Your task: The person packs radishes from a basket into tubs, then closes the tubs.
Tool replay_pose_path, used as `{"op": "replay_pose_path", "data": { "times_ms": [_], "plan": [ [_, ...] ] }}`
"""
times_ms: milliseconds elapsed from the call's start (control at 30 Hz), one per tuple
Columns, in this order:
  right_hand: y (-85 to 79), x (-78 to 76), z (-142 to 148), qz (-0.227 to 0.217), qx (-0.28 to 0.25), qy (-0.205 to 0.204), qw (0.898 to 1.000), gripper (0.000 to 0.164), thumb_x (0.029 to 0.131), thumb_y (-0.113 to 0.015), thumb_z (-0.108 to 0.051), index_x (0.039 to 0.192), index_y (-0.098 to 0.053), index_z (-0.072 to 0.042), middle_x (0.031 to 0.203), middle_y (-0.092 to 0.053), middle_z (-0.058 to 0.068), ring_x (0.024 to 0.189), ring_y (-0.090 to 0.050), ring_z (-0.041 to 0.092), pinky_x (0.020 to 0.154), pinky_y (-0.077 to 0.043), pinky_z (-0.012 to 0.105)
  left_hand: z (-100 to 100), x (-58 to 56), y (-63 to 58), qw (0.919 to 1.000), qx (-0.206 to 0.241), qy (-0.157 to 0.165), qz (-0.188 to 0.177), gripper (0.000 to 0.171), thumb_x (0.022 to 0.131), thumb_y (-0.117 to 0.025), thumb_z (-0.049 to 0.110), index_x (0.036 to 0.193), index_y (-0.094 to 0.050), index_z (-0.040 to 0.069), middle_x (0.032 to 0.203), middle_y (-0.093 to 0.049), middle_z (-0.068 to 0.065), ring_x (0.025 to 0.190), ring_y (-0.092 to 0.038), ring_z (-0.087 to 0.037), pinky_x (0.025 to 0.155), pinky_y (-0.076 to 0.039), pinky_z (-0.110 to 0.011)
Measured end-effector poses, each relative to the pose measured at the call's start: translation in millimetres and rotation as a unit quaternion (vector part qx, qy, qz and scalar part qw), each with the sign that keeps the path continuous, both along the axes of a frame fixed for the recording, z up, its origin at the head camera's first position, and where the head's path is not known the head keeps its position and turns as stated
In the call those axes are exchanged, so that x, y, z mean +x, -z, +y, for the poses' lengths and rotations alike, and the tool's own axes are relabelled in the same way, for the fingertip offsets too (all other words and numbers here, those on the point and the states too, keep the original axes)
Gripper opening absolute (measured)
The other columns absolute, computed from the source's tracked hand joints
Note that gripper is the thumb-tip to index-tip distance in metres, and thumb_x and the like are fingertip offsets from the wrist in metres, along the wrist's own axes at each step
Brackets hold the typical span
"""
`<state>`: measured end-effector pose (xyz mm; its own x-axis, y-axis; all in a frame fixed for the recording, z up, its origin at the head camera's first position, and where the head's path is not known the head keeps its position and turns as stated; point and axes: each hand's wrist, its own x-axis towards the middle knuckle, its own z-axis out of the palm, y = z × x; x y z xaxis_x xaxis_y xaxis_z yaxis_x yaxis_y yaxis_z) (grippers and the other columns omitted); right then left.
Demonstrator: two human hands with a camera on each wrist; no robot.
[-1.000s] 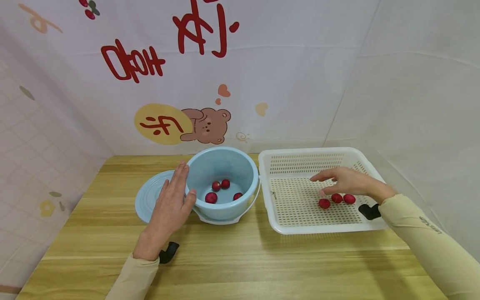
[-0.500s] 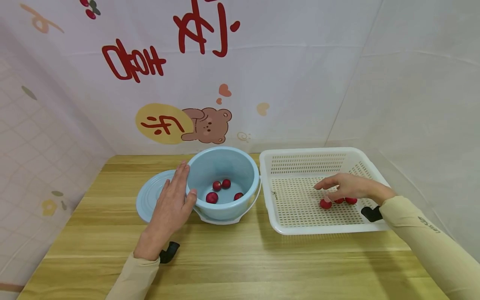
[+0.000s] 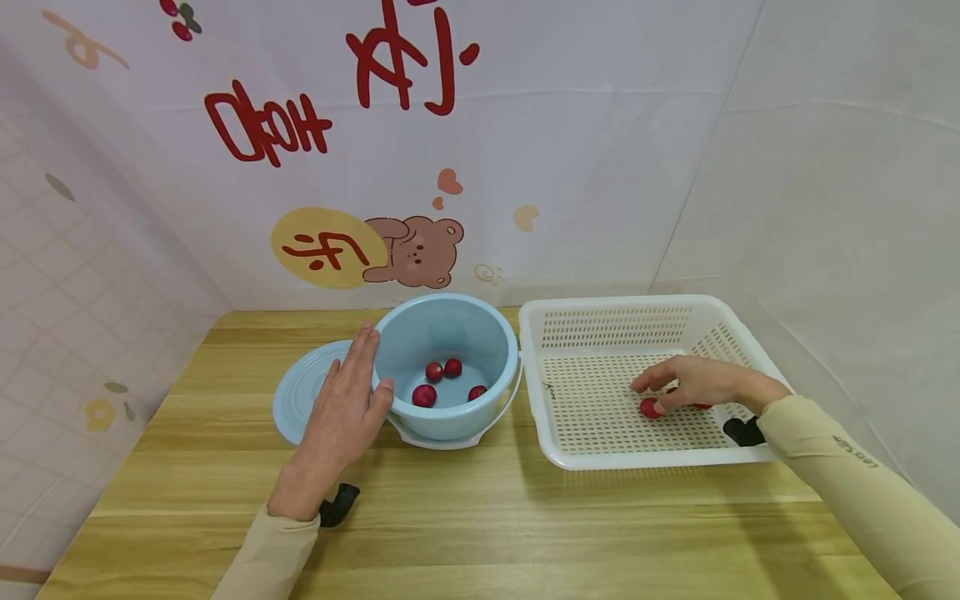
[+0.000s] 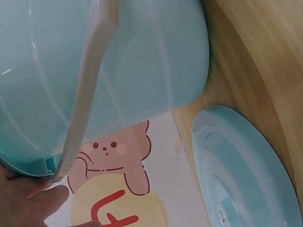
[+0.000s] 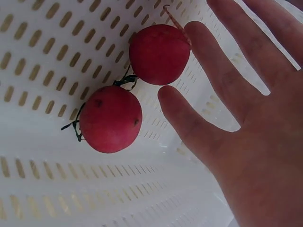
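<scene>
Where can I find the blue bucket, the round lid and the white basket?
Blue bucket (image 3: 441,337), head view, inner back wall.
Round lid (image 3: 302,393), head view, ringed face.
White basket (image 3: 652,460), head view, near rim.

Soft, even light; pale glare streaks the bucket (image 4: 139,56) (right-wrist view looks dimmer).

Slick plastic sat on grained wood
The bucket (image 4: 142,71) and the lid (image 4: 251,156) at left looked glossy plastic, the basket (image 3: 615,460) at right perforated plastic, the table (image 3: 487,533) wood-grained, the far backdrop (image 3: 585,150) creased cloth (the radishes (image 5: 111,120) were smooth, with a soft sheen).
</scene>
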<state>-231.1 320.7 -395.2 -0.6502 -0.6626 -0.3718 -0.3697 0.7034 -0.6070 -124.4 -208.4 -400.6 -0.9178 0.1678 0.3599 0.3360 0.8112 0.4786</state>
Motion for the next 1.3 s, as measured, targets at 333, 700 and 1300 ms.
{"op": "replay_pose_path", "data": {
  "times_ms": [333, 700, 1300],
  "plan": [
    [3.9, -0.4, -1.6, -0.017, 0.0, -0.003, 1.0, 0.043, 0.095, -0.073, -0.015, 0.135, -0.065, -0.001, 0.134, -0.066, 0.017, 0.122, -0.061, 0.042, 0.1, -0.05, 0.06, -0.1, -0.5, -0.2, 1.0, -0.003, -0.001, 0.001, 0.069, 0.106, -0.043, 0.034, 0.163, -0.025, 0.001, 0.171, -0.02, -0.013, 0.155, -0.025, -0.035, 0.118, -0.02, -0.071],
    [8.5, -2.1, 0.4, -0.018, 0.017, 0.0, 1.0, 0.041, 0.089, -0.074, -0.006, 0.131, -0.07, -0.007, 0.12, -0.071, 0.004, 0.111, -0.066, 0.026, 0.089, -0.054, 0.031, 0.3, 0.2, -0.7, 1.0, -0.003, -0.002, 0.0, 0.068, 0.106, -0.044, 0.031, 0.163, -0.025, 0.001, 0.172, -0.019, -0.013, 0.155, -0.025, -0.035, 0.119, -0.02, -0.07],
    [8.0, -1.8, -1.6, 0.031, -0.004, -0.038, 0.999, 0.029, 0.093, -0.072, -0.006, 0.122, -0.074, -0.005, 0.114, -0.074, 0.003, 0.105, -0.069, 0.021, 0.089, -0.055, 0.035, 0.2, 0.1, 0.1, 1.0, 0.0, 0.001, 0.006, 0.067, 0.106, -0.044, 0.031, 0.163, -0.025, 0.0, 0.171, -0.02, -0.014, 0.154, -0.026, -0.036, 0.118, -0.02, -0.071]
  ]
}}
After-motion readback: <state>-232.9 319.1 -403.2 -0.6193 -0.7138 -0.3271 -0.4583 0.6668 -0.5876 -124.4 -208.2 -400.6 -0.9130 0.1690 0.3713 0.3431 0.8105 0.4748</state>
